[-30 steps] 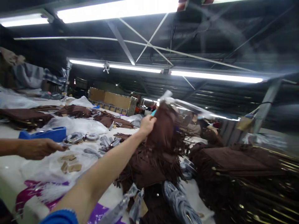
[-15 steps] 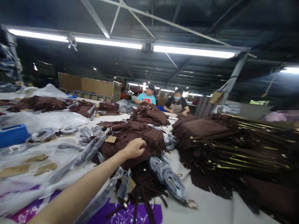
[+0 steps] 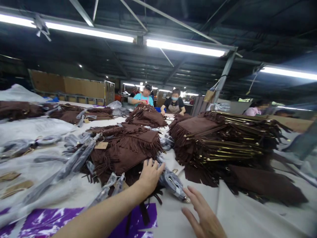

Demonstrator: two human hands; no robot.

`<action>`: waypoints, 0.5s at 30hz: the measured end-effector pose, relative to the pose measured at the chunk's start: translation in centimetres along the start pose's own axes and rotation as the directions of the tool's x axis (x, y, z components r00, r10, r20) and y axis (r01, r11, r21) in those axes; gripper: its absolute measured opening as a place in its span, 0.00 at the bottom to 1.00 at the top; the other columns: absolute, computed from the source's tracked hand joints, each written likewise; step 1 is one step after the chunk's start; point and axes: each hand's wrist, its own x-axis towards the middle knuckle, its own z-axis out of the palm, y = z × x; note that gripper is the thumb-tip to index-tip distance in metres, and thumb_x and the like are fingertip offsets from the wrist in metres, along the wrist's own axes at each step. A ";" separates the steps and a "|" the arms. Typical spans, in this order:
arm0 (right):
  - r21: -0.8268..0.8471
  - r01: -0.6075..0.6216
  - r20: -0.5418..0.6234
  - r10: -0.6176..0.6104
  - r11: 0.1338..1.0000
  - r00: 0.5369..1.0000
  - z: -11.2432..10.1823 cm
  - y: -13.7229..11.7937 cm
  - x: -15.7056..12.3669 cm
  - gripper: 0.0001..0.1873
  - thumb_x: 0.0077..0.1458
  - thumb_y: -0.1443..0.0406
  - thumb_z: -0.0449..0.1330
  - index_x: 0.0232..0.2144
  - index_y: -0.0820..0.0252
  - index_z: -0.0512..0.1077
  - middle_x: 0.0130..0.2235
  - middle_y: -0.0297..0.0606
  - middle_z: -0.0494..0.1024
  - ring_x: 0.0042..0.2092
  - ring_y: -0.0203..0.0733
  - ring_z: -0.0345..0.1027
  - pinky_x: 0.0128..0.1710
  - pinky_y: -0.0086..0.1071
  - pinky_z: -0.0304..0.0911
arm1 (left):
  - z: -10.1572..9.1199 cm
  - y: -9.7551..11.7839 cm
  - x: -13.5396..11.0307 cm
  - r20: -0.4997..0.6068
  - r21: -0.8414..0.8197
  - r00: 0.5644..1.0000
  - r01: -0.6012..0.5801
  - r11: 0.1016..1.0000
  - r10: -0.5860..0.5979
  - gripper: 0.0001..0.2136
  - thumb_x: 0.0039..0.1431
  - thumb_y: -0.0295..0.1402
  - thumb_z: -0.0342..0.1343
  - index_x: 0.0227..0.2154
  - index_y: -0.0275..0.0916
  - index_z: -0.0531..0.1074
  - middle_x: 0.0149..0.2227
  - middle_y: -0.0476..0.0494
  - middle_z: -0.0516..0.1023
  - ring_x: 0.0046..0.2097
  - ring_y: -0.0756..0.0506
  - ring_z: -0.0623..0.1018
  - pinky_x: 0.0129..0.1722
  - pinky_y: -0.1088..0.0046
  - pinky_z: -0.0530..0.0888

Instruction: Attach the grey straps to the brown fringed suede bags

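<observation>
In the head view, a brown fringed bag [image 3: 126, 157] lies in front of me with a kraft tag [image 3: 101, 145] on it. My left hand [image 3: 150, 175] reaches over its near right corner, fingers spread and pointing away; whether they press on the fringe I cannot tell. Just right of those fingers is a coiled grey strap [image 3: 173, 182] wrapped in clear plastic, its metal clasp toward me. Beside that clasp my right hand [image 3: 204, 213] is held open, thumb apart from the fingers, nothing in it. Plastic-wrapped straps [image 3: 81, 158] run along the bag's left side.
A tall stack of brown bags with gold zips [image 3: 228, 145] stands at right, and another bag pile [image 3: 146, 115] farther back. Purple printed plastic [image 3: 54, 219] covers the near left of the table. Two people [image 3: 173, 104] work across the table; another person sits far right.
My left hand has moved nearer, from above the bag to its near right corner, and its curled fingers have spread. My right hand has come into view. The camera view has swung right.
</observation>
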 end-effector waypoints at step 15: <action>-0.567 -0.281 -0.255 0.160 0.775 0.954 3.0 8.8 3.2 0.26 0.54 0.79 0.47 0.53 0.70 0.70 0.51 0.56 0.75 0.50 0.57 0.72 0.43 0.42 0.71 | 0.9 3.1 3.5 0.020 -0.245 0.999 0.040 0.969 -0.036 0.22 0.56 0.31 0.53 0.55 0.38 0.65 0.55 0.36 0.71 0.55 0.40 0.70 0.55 0.66 0.69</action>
